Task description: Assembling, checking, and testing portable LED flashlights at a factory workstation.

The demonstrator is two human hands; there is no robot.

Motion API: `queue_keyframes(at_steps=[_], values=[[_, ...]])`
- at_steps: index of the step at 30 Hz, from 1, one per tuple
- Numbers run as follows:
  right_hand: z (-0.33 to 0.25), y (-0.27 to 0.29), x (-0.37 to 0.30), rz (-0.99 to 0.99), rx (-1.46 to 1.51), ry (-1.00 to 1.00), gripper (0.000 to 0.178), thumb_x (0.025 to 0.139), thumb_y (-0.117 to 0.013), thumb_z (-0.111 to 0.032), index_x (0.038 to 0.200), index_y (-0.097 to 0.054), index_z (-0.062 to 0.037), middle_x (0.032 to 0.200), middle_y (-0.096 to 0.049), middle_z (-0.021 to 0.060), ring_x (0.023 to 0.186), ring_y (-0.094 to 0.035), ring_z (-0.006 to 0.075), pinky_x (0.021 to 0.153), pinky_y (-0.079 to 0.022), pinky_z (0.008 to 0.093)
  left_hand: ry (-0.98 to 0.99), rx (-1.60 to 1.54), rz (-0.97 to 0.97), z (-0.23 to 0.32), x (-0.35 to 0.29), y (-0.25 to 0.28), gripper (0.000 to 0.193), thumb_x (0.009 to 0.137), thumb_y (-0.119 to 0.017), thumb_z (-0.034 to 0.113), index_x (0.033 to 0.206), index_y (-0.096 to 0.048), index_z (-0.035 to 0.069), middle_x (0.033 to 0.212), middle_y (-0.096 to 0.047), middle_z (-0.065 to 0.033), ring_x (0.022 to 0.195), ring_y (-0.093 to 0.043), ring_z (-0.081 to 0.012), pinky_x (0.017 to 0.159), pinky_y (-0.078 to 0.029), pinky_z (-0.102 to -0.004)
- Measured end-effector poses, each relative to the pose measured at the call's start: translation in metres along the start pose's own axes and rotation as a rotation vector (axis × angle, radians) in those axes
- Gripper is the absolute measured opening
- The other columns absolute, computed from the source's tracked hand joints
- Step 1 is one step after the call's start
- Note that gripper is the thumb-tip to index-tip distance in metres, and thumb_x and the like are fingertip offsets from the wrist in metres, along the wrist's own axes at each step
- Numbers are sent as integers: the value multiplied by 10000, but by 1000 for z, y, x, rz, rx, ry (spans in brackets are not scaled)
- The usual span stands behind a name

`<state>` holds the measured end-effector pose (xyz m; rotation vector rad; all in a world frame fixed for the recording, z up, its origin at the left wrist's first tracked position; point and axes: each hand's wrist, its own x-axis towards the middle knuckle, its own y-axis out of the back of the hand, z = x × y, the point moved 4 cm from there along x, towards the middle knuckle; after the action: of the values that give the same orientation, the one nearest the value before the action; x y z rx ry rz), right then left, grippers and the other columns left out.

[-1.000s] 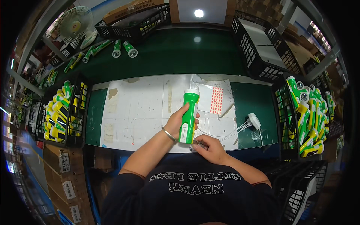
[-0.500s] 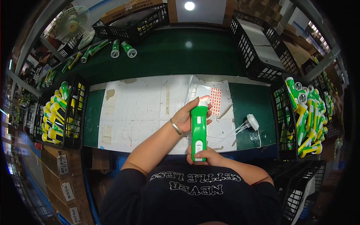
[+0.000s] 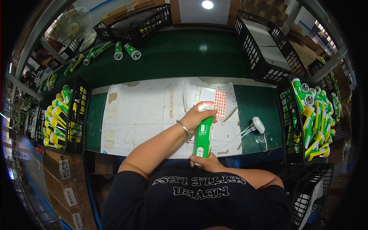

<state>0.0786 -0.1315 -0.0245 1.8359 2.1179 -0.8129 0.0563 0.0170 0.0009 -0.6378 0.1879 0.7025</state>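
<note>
Both hands grip a green flashlight (image 3: 203,138) just below the centre of the frame, light glowing against the fingers at its head.

The left hand (image 3: 194,117) curls around the upper end, and the right hand (image 3: 210,163) closes around the tail at lower centre; neither looks loose. The flashlight slants slightly, head up-frame, over the near part of a white sheet (image 3: 138,128). A sheet with red marks (image 3: 220,102) lies just beyond the left hand, and a white adapter (image 3: 259,124) sits to the right. Black crates of flashlights stand at the left (image 3: 78,148) and right (image 3: 294,157). The step in hand looks like two-handed handling of the lit flashlight; the next move likely calls for one hand to bear it securely before the other lets go.
</note>
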Motion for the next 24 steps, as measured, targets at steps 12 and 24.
queue_keyframes(at_steps=[12,24], values=[[0,-2,-2,-72,118,-47,219,821,-632,-284,734,-611,-85,675,-551,-31,554,-435,59,485,-334,207,175,-375,-32,-19,-7,6,466,853,-601,239,1262,-414,118,1081,-530,-125,952,-564,-227,832,-493,-484],[-22,15,-1,-209,464,-158,562,898,-325,-565,1030,-508,-50,695,-562,66,367,-330,89,341,-217,212,-59,-355,34,-21,-36,14,315,945,-444,290,1192,-348,120,940,-540,-125,789,-587,-226,736,-542,-445]])
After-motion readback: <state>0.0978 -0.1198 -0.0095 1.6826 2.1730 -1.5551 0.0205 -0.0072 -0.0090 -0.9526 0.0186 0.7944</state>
